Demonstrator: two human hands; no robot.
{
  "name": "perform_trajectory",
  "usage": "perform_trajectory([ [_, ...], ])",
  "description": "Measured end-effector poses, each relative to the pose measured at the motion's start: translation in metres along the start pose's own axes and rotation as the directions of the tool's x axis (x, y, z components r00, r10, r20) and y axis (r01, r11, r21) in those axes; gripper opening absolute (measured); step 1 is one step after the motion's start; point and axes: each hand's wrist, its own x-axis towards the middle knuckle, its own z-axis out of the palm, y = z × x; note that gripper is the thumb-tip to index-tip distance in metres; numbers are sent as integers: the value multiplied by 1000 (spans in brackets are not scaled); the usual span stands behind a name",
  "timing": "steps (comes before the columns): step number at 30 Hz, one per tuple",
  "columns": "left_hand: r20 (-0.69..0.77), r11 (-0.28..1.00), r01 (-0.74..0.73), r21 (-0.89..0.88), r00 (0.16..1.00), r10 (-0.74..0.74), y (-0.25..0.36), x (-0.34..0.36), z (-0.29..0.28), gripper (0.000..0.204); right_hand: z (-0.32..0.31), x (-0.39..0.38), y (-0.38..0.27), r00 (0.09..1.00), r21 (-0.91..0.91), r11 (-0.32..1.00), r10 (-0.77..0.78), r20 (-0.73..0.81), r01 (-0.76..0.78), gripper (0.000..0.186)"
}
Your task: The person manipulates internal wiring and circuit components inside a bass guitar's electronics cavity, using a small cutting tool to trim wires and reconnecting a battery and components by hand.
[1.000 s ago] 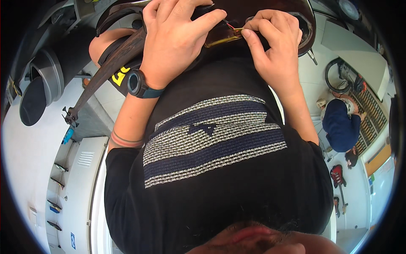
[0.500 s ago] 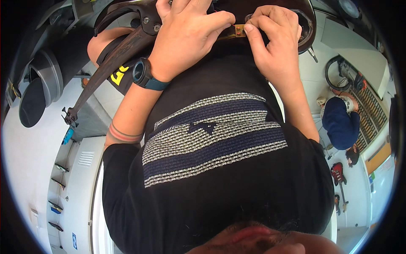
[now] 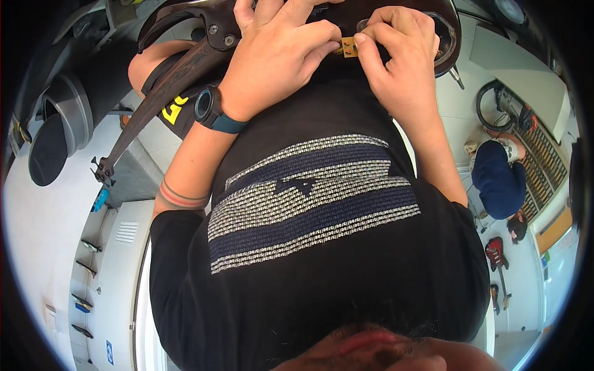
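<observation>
A dark brown electric guitar lies across my lap, its neck (image 3: 164, 93) running down to the left and its body (image 3: 346, 13) under my hands. Between the hands is a small tan circuit board (image 3: 350, 51) with a few dark and coppery dots. My right hand (image 3: 402, 59) pinches its right edge between thumb and forefinger. At the board's left edge, thumb and forefinger of my left hand (image 3: 272, 59) are pressed together; what they hold is hidden, though thin wires seem to run there. An oval opening (image 3: 447, 52) in the body shows beside my right hand.
To the right, a person in dark blue (image 3: 498, 179) bends near a rack (image 3: 544, 167) of small parts. A red electric guitar (image 3: 495, 253) stands beyond. At left are a grey bin-like container (image 3: 74, 114) and a white cabinet (image 3: 117, 266).
The small board has tilted and shifted slightly left and down between my fingers. My left fingertips have moved slightly down along its left edge. The guitar stays put.
</observation>
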Motion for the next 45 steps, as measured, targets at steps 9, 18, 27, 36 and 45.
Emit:
perform_trajectory([
  [9,-64,1000,-16,8,998,17,-17,-14,20,13,-1,-1,1,999,-15,1000,3,35,-2,9],
  [18,-26,999,-9,-32,1000,8,-8,-8,6,11,2,-13,13,996,-19,996,-83,45,84,6],
  [27,-48,1000,6,-26,999,-8,-11,-8,8,8,1,-12,10,995,-12,996,-89,52,89,12],
  [36,-123,1000,-5,-17,992,3,-19,-13,20,10,3,-11,5,997,-33,997,-65,41,67,22],
  [45,-68,999,5,44,998,-1,-9,-12,11,12,-2,-10,5,997,49,997,-68,42,65,33],
])
